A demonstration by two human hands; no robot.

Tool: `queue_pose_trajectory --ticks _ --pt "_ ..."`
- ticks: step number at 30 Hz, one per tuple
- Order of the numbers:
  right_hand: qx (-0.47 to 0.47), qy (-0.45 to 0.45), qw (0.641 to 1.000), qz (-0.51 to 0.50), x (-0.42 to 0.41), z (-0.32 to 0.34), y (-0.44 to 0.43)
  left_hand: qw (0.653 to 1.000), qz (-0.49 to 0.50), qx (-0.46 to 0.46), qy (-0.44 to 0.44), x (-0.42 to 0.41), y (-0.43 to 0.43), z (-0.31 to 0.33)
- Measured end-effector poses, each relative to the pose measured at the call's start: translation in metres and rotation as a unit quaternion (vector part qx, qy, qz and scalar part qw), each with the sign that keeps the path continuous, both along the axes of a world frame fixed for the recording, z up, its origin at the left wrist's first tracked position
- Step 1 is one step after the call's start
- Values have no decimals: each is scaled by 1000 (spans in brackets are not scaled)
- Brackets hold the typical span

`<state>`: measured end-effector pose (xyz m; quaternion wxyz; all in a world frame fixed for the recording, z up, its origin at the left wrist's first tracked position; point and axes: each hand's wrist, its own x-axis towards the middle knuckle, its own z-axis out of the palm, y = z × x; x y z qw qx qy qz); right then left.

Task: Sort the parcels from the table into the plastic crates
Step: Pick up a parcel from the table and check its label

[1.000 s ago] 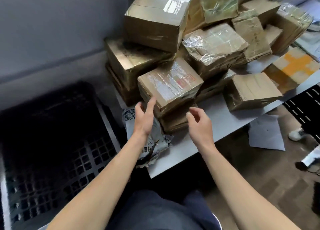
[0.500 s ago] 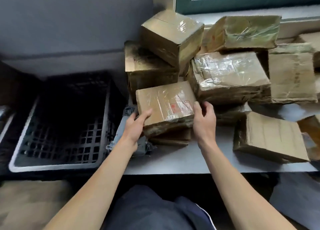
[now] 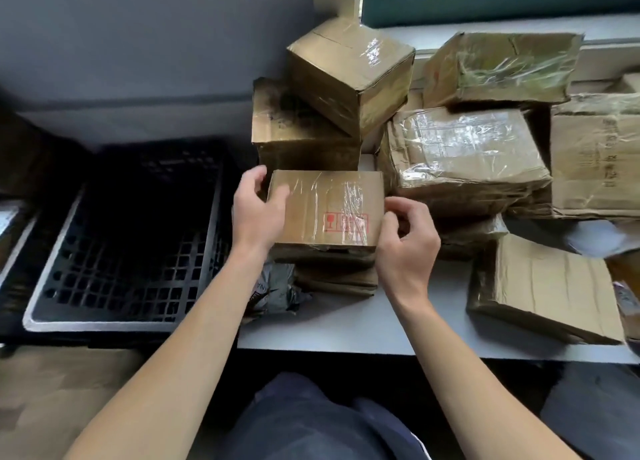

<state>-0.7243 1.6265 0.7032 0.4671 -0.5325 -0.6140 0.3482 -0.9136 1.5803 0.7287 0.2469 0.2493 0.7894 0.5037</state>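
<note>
Red handling stamp (image 3: pixel 346 222) on taped parcel (image 3: pixel 313 201)

My parcel (image 3: pixel 329 210) is brown cardboard under glossy clear tape, with red symbols stamped near its corner. The crate (image 3: pixel 121 325) is black, a square lattice floor inside a pale grey rim. The desk (image 3: pixel 346 324) is white. The mailer bag (image 3: pixel 280 283) is grey with dark lettering. The window frame (image 3: pixel 377 9) is dark green.

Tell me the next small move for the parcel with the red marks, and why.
Probably lift it straight up. The left hand and right hand grip the taped parcel at its two ends, and it lies on a flatter parcel. The black crate stands open to the left, so a carry there could follow.
</note>
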Motion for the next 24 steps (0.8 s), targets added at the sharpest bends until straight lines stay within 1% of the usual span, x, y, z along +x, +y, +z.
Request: queue_pose_trajectory --ticks 1,2,4,5,9,12,14,15,17,19,21,23,24 --pt "6 15 1000 12 -6 11 5 999 -7 32 41 -8 13 10" --pt "2 23 999 31 -14 23 12 996 -12 62 61 -17 29 21" --pt "-16 16 997 74 -31 49 33 992 -6 112 53 -38 71 47" --pt "-26 6 996 89 -41 62 45 992 -10 122 39 -52 94 58" --pt "-99 -7 990 96 -70 87 81 992 -86 77 -49 -97 168 81" --pt "-153 20 984 84 -76 90 88 981 -161 41 -97 -104 191 77" --pt "-164 41 983 76 -74 92 85 978 -189 26 -90 -94 192 73" --pt "-162 58 983 67 -73 93 81 980 -178 36 -77 -87 190 73" --pt "-135 94 986 38 -72 98 72 986 -119 91 -68 -72 179 80" --pt "-98 135 986 9 -67 103 60 984 -69 159 -51 -58 159 91" --pt "-64 183 981 -9 -52 108 49 981 -75 180 -24 -39 131 101" --pt "-55 192 980 -19 -23 110 38 980 -95 173 -9 -15 98 100" --pt "-58 190 980 -18 -4 111 32 980 -105 168 -16 -1 81 97"
